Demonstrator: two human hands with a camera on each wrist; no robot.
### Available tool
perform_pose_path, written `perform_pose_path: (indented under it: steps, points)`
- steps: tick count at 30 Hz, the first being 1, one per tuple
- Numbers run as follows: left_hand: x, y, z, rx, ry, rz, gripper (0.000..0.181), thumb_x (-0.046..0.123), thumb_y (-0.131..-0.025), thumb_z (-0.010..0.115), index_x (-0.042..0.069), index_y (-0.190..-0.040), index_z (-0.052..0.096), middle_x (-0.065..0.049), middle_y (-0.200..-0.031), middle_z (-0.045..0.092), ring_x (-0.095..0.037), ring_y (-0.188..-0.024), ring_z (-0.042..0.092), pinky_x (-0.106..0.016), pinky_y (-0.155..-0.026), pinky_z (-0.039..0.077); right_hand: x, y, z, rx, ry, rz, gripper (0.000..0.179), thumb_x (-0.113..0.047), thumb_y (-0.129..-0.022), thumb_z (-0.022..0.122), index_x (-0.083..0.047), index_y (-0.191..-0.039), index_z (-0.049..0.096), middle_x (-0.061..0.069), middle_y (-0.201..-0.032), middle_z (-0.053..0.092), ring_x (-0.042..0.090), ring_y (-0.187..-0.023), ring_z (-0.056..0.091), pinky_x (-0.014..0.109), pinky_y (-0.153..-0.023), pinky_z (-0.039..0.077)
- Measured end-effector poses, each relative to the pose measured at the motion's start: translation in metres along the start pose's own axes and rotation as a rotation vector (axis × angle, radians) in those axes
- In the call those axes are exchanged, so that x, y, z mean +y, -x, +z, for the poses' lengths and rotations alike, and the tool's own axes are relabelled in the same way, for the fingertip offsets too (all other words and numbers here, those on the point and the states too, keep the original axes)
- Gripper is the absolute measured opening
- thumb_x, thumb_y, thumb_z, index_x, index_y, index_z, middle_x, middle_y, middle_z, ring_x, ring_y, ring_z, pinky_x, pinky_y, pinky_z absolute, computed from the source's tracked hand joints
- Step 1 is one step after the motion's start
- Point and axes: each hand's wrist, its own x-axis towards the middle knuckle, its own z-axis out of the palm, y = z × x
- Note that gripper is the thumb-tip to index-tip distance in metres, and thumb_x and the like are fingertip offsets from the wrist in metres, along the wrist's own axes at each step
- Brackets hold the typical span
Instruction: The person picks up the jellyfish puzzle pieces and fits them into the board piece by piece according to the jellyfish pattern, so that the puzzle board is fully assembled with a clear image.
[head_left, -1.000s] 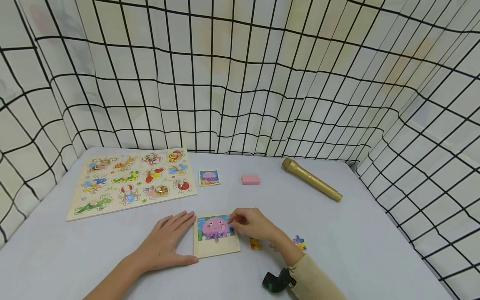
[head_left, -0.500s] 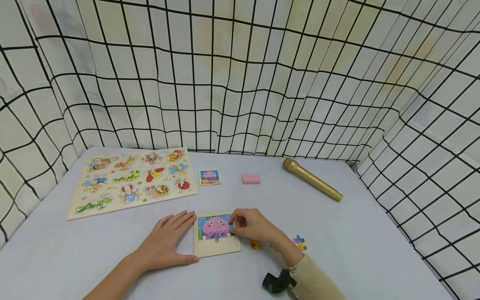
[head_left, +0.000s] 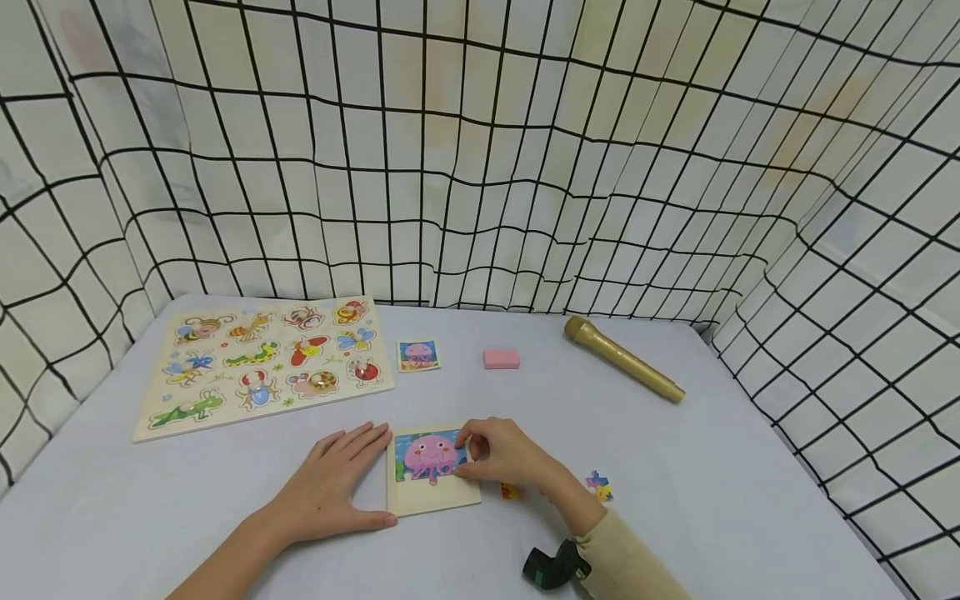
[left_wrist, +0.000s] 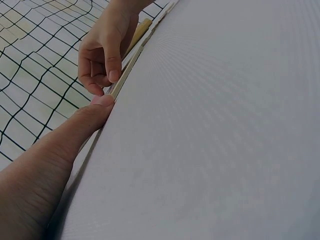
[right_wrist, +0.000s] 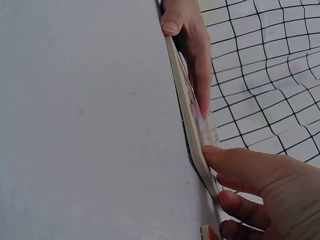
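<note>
A square wooden jigsaw board [head_left: 435, 498] lies before me, its upper part filled with a pink jellyfish picture [head_left: 431, 455]. Flat along the board's left edge is my left hand [head_left: 330, 483], fingers straight, thumb at the lower left corner. My right hand [head_left: 504, 452] is at the picture's right side, index finger and thumb spread apart, tips on or just over the pieces. In the right wrist view the right thumb [right_wrist: 240, 162] touches the board's edge. A loose orange-yellow jigsaw piece [head_left: 512, 492] is partly hidden below the right hand; a blue-yellow jigsaw piece [head_left: 599, 485] lies farther right.
A large insect puzzle board [head_left: 262, 362] lies at back left. Beside it are a small jellyfish picture card [head_left: 418, 355], a pink block [head_left: 501, 359] and a gold microphone [head_left: 624, 358]. Black netting [head_left: 480, 171] stands around the table. A dark device [head_left: 553, 567] is at the right wrist.
The right thumb has moved down and left over the picture, away from the index finger, so the earlier pinch has widened. The left hand and board have stayed in place.
</note>
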Motion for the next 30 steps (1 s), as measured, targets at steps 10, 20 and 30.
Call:
perform_pose_path:
  steps: [10, 20, 30]
  points:
    - [-0.001, 0.0, 0.001, -0.016, -0.001, -0.009, 0.106, 0.082, -0.065, 0.048, 0.008, -0.14, 0.038, -0.004, -0.145, 0.035, -0.024, -0.133, 0.026, -0.048, -0.103, 0.019, 0.0, 0.001, -0.001, 0.013, 0.006, -0.009, 0.025, -0.03, -0.078, 0.073, -0.015, -0.095, 0.061, -0.011, -0.067, 0.05, 0.003, -0.062, 0.041, 0.017, -0.057, 0.034]
    - [-0.001, 0.0, 0.002, -0.017, -0.009, -0.01, 0.105, 0.081, -0.065, 0.048, 0.008, -0.14, 0.039, -0.004, -0.144, 0.035, -0.024, -0.133, 0.027, -0.048, -0.103, 0.019, 0.008, 0.015, -0.007, 0.035, 0.019, -0.008, 0.023, -0.028, -0.079, 0.072, -0.015, -0.096, 0.062, -0.009, -0.08, 0.055, 0.006, -0.075, 0.049, 0.019, -0.067, 0.043]
    - [0.0, 0.0, 0.002, 0.0, -0.013, -0.003, 0.104, 0.081, -0.065, 0.049, 0.007, -0.138, 0.04, -0.005, -0.143, 0.037, -0.024, -0.132, 0.028, -0.048, -0.103, 0.021, 0.02, 0.038, -0.016, 0.055, 0.079, 0.023, 0.026, -0.034, -0.078, 0.072, -0.018, -0.096, 0.063, -0.012, -0.089, 0.056, 0.006, -0.083, 0.049, 0.024, -0.076, 0.043]
